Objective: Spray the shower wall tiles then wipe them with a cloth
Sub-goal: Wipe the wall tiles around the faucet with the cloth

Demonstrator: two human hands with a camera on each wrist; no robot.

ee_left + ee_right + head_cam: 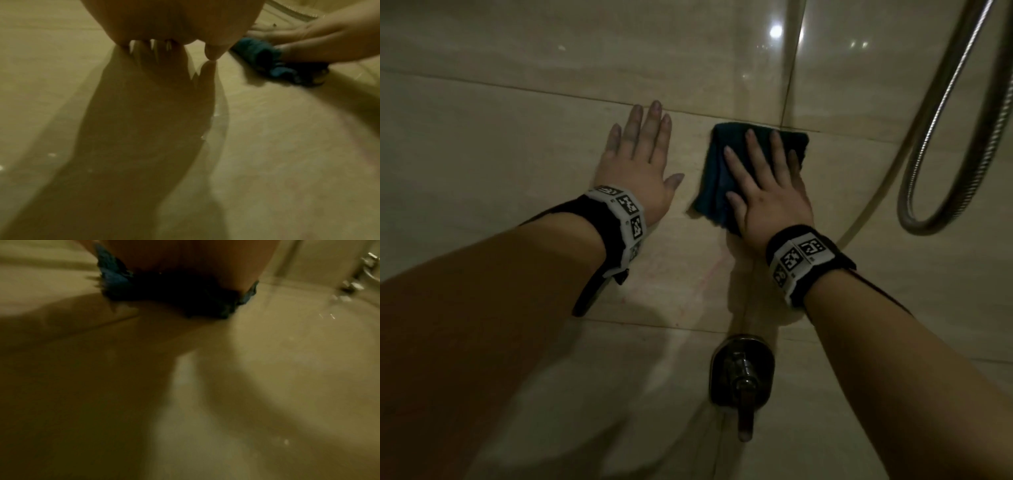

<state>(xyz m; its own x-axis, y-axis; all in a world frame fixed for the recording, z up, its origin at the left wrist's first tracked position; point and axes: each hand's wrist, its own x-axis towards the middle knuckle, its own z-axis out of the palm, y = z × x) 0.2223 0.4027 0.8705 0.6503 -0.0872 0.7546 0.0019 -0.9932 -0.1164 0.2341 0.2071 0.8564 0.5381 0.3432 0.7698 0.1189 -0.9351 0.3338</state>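
A dark blue cloth lies flat against the glossy beige wall tiles. My right hand presses it to the wall with straight, spread fingers. The cloth also shows in the left wrist view, and its edges stick out around my palm in the right wrist view. To the left of the cloth, my left hand lies flat on the bare tile, fingers straight, holding nothing. From the left wrist view, its thumb tip touches the tile. No spray bottle is in view.
A metal tap handle juts from the wall just below my right forearm. A ribbed metal shower hose loops down at the right, beside a wall corner. Grout lines cross the tiles.
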